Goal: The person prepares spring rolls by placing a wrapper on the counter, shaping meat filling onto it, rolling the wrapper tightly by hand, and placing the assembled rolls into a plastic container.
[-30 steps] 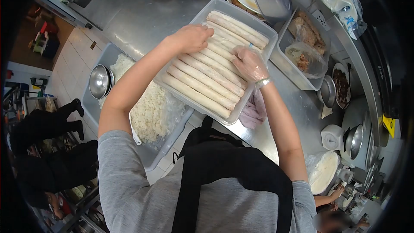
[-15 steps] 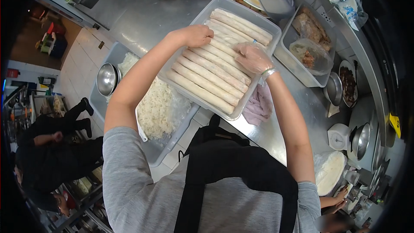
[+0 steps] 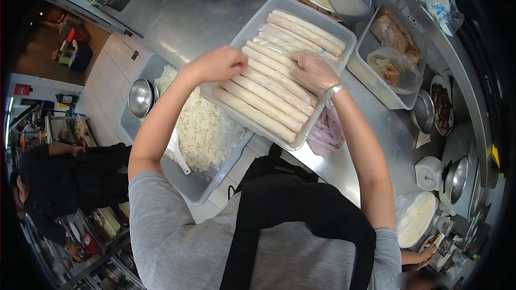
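Note:
A translucent plastic tub (image 3: 236, 111) holds several long pale rolls (image 3: 258, 103) lying side by side, with clear plastic film (image 3: 277, 43) among the upper ones. My left hand (image 3: 224, 64), bare and curled, is at the tub's left edge beside the roll ends; whether its fingers pinch anything is hidden. My right hand (image 3: 313, 73), in a clear plastic glove, rests on the right ends of the middle rolls with its fingers bent over them. What lies under those fingers cannot be made out.
Left of the tub stands a grey bin with white rice (image 3: 199, 134), metal bowls (image 3: 141, 98) and a white scoop (image 3: 179, 153). A purple cloth (image 3: 325, 133) lies below the tub. Another tub with bagged food (image 3: 395, 70) is at the right. A co-worker (image 3: 70, 177) stands at far left.
My left hand has moved left, from over the rolls to the tub's edge. My right hand stays near the same rolls. The co-worker at far left has shifted.

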The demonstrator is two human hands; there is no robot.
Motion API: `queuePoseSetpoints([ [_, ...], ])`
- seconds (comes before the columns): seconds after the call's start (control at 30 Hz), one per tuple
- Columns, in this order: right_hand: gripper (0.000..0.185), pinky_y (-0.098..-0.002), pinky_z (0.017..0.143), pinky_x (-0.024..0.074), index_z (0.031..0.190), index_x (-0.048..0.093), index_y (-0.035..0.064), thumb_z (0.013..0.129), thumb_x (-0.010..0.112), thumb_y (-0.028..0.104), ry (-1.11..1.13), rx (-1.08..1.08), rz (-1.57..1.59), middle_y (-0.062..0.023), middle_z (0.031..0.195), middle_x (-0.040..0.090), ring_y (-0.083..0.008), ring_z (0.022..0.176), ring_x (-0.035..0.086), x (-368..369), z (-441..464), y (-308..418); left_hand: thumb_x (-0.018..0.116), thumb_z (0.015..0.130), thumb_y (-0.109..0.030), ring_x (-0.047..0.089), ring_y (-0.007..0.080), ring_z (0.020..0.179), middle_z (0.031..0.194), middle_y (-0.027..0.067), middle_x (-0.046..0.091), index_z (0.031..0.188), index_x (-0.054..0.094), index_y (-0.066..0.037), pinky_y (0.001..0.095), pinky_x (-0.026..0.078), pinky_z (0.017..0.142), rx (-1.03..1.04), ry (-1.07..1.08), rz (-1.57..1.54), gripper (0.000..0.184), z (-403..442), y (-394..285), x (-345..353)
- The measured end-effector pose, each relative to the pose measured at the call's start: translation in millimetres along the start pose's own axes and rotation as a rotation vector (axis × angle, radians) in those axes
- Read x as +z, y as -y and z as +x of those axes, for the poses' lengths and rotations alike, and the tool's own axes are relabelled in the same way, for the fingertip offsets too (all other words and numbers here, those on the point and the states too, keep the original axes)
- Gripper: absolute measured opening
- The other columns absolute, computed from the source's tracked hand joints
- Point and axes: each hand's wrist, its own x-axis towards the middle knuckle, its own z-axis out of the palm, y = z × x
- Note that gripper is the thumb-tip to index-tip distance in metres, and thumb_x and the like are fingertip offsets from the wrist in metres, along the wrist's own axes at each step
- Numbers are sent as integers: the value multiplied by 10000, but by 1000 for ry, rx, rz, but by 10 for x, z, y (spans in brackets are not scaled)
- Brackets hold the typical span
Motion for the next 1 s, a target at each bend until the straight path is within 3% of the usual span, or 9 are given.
queuePoseSetpoints([
  [0.23, 408, -408, 945, 421, 1147, 592, -18, 791, 571, 181, 112, -6, -3, -225, 1112, 597, -367, 1063, 547, 233, 483, 65, 518, 778, -60, 577, 321, 964, 954, 133, 612, 890, 607, -18, 422, 474, 819, 47, -119, 117, 149, -413, -96, 380],
  [0.3, 416, -400, 959, 413, 1161, 587, -16, 797, 566, 184, 85, -51, -17, -224, 1124, 594, -364, 1078, 539, 241, 479, 180, 515, 773, -43, 557, 302, 1004, 966, 123, 600, 926, 594, -31, 414, 475, 841, -12, -67, 143, 173, -434, -117, 368],
  [0.37, 423, -392, 974, 405, 1174, 581, -13, 802, 560, 187, 64, -94, -31, -223, 1136, 591, -361, 1093, 531, 245, 478, 232, 532, 765, -26, 554, 311, 971, 951, 125, 581, 976, 576, -21, 411, 470, 832, 9, -177, 83, 216, -413, -96, 382],
  [0.57, 423, -377, 993, 395, 1182, 581, -11, 821, 564, 207, 64, -20, -22, -210, 1160, 590, -341, 1114, 531, 246, 486, 185, 530, 777, -37, 551, 305, 995, 991, 114, 568, 988, 565, -23, 397, 482, 833, 3, -221, 269, 215, -303, -46, 518],
  [0.7, 367, -398, 919, 431, 1115, 611, 2, 828, 554, 222, 155, -27, 41, -216, 1092, 614, -361, 1035, 566, 44, 451, 45, 524, 788, -45, 547, 306, 1019, 1001, 126, 564, 1005, 567, -17, 398, 481, 847, -23, -204, 265, 223, -91, -138, 379],
  [0.77, 341, -418, 862, 455, 1071, 627, 18, 812, 555, 227, 160, -9, 62, -222, 1032, 631, -382, 974, 586, -25, 390, -50, 536, 806, -66, 544, 317, 1046, 1074, 141, 578, 990, 582, -4, 410, 468, 885, 99, -394, 176, 200, 150, -155, 314],
  [0.9, 347, -403, 857, 458, 1080, 622, 1, 830, 568, 235, 85, 0, 66, -210, 1042, 637, -362, 979, 597, -259, 173, -110, 520, 864, -121, 513, 333, 1130, 1196, 150, 562, 1161, 555, -7, 421, 440, 928, 287, -396, 84, 320, 687, 136, 382],
  [0.97, 350, -394, 860, 464, 1088, 621, -1, 835, 571, 236, -15, 38, 108, -204, 1048, 641, -347, 985, 606, -426, -88, -116, 517, 884, -177, 510, 356, 1135, 1215, 184, 564, 1189, 539, 11, 423, 420, 951, 185, -136, 46, 358, 807, 148, 329],
  [1.0, 341, -382, 859, 471, 1099, 619, 0, 841, 572, 217, -113, 32, 228, -195, 1050, 645, -327, 995, 614, -499, -262, -137, 517, 884, -177, 510, 356, 1135, 1215, 184, 564, 1189, 539, 11, 423, 420, 951, 216, -129, 54, 358, 834, 118, 304],
])
